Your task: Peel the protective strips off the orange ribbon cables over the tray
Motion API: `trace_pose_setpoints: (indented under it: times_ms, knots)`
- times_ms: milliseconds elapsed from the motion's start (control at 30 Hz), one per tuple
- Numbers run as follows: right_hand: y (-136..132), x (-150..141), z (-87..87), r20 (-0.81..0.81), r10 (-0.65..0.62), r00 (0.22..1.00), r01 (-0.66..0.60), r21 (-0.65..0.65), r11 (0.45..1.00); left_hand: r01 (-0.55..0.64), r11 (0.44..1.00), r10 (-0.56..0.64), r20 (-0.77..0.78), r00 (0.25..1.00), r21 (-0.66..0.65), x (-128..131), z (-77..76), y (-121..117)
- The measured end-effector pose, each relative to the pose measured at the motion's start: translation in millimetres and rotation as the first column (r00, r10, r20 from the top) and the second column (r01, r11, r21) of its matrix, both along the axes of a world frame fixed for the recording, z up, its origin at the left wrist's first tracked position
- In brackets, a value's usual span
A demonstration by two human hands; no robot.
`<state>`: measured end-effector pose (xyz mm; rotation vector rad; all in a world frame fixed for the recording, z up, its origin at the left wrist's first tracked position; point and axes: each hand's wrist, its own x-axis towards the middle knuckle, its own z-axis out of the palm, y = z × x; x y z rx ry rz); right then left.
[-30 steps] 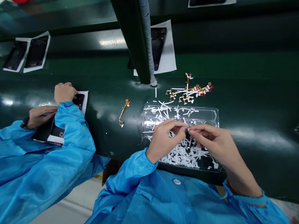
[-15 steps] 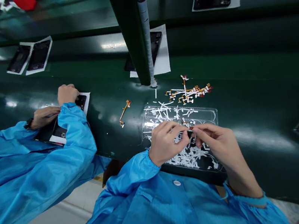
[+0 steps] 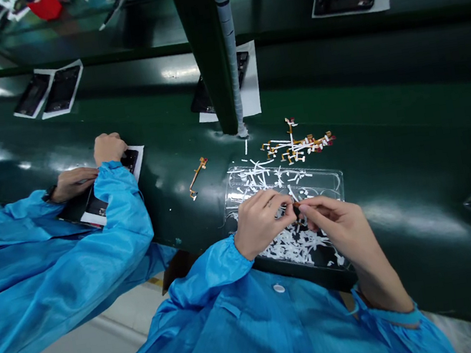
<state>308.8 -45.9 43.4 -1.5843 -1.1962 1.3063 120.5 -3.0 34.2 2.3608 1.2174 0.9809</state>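
Note:
My left hand (image 3: 260,220) and my right hand (image 3: 336,223) meet over a clear plastic tray (image 3: 329,176) full of small white paper strips (image 3: 291,245). Both pinch one tiny dark and orange part (image 3: 294,207) between their fingertips; it is too small to name. Beyond the tray lies a heap of orange flex cables with white strips (image 3: 297,144). A single orange flex cable (image 3: 197,176) lies to the tray's left on the dark green bench (image 3: 389,128).
A co-worker in a blue coat (image 3: 51,253) sits at my left, with both hands (image 3: 108,148) on a phone frame on white paper. More phone frames on paper (image 3: 47,92) lie farther back. A green post (image 3: 209,49) rises behind the tray.
My fingertips, slightly apart half a second ago, have come back together on the small part. The view has shifted a little; the co-worker's hands stay put.

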Motion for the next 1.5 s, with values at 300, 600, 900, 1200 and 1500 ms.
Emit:
trace_pose_setpoints:
  times_ms: [300, 600, 900, 1200, 1500]
  knots:
    - [1, 24, -2.4, 0.131, -0.051, 0.990, 0.048, 0.027, 0.998, 0.164, 0.852, 0.061, 0.406, 0.912, -0.497, -2, 0.4, 3]
    - [2, 13, -2.5, 0.063, 0.013, 0.998, -0.016, 0.043, 0.999, 0.308, 0.747, 0.001, 0.465, 0.885, -0.589, 2, 0.1, 9]
    - [2, 23, -2.6, 0.155, 0.100, 0.983, -0.108, 0.048, 0.993, 0.333, 0.714, -0.018, 0.460, 0.888, -0.616, -10, 2.9, 20]
    - [3, 24, 0.6, 0.089, 0.019, 0.996, -0.022, 0.030, 0.999, 0.313, 0.800, -0.116, 0.380, 0.918, -0.512, -8, 6.8, 17]
    - [0, 28, -3.9, 0.186, 0.127, 0.974, -0.130, 0.003, 0.991, 0.234, 0.878, -0.130, 0.263, 0.956, -0.417, -21, 9.7, 26]
